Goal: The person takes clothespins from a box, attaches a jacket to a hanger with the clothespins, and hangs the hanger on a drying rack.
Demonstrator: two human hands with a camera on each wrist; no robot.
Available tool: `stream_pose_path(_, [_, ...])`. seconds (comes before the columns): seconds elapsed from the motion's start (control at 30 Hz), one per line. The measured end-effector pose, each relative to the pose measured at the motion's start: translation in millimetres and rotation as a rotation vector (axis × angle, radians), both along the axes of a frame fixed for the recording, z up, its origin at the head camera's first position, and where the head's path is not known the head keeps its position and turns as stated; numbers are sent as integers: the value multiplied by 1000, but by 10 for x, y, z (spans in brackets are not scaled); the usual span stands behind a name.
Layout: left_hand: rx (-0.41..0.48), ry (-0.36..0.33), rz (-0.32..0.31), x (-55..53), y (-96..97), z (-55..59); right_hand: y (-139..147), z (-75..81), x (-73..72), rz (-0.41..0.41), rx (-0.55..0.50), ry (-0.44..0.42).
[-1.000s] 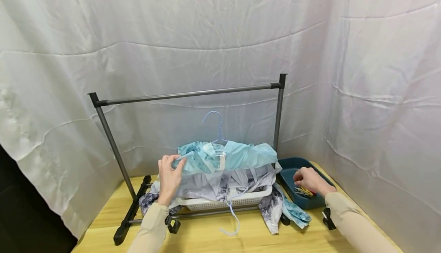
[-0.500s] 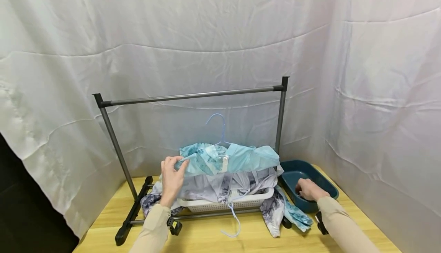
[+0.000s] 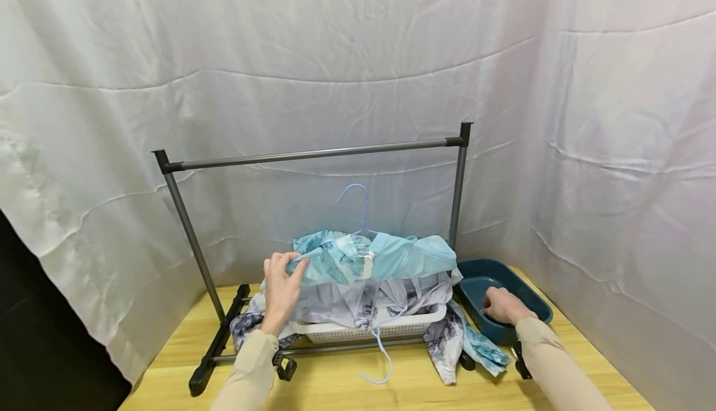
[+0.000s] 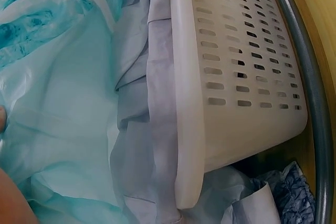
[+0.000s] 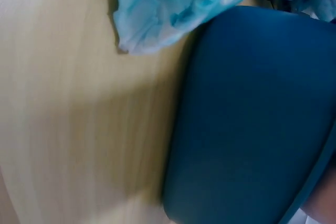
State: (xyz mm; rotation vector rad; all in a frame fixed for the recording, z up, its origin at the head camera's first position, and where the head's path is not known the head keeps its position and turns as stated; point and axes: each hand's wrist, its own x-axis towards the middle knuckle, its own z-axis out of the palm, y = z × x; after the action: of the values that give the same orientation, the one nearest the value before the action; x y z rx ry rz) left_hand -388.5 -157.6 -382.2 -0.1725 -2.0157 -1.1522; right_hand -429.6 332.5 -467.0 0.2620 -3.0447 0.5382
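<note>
My left hand (image 3: 281, 290) pinches the left shoulder edge of a thin turquoise tie-dye top (image 3: 414, 255) between thumb and fingers. That top is on a light blue hanger (image 3: 366, 209), whose hook points up. Below it a grey-white tie-dye garment (image 3: 330, 302) drapes over a white perforated basket (image 4: 236, 140); a second hanger's hook (image 3: 387, 367) hangs down over the basket's front. At the right, my right hand (image 3: 506, 306) reaches down into a dark teal bin (image 3: 478, 271). Its fingertips are hidden, so I cannot tell what they hold.
A grey metal clothes rack (image 3: 319, 153) with black feet stands around the basket on the wooden table (image 3: 330, 386). Between basket and bin, grey and turquoise sleeves (image 3: 486, 352) spill onto the table. White curtains (image 3: 358, 38) enclose the back and right.
My right hand has gone lower into the bin, covering the coloured sticklike pieces seen there earlier. The left hand keeps its pinch on the top. The head view has shifted slightly.
</note>
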Motion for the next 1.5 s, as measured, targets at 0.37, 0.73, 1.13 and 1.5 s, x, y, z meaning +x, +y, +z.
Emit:
stream_pose_path(0.37, [3,-25,-7,10,10,38,150,73,-20,-35,-120,174])
stream_pose_path(0.73, [12,-22,-1,11,-11,26,55,214,104,-15,-117,229])
stream_pose_path(1.13, [14,-44,6,12,-22,28,-161,431,248,105,-331,328])
stream_pose_path(1.5, [-11,-47,-5,-2,-29,29,-581,753,364,225,-432,490])
